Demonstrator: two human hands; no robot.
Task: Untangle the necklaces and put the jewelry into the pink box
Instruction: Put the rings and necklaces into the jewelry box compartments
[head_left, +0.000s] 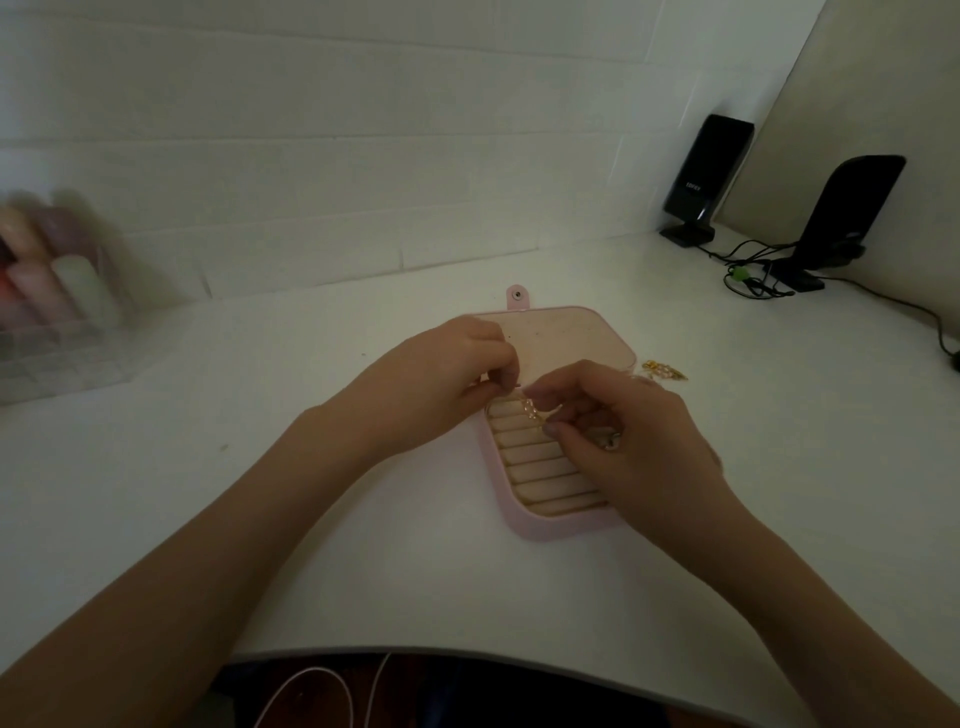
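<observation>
The pink box (524, 525) lies open in the middle of the white table, its lid (566, 338) flat behind it and cream ring rolls in the near half. Above the box's far end, my left hand (441, 379) and my right hand (623, 441) both pinch a thin gold chain necklace (684, 370), of which a small looped piece (530, 410) hangs between the fingertips. My right hand covers the right part of the box. A small heap of gold jewelry lies on the table just right of the lid.
A clear plastic organizer (57, 296) with pastel bottles stands at the far left. Two black speakers (706, 176) (841, 218) with tangled cables stand at the back right by the wall. The table's curved front edge (467, 652) runs close to me.
</observation>
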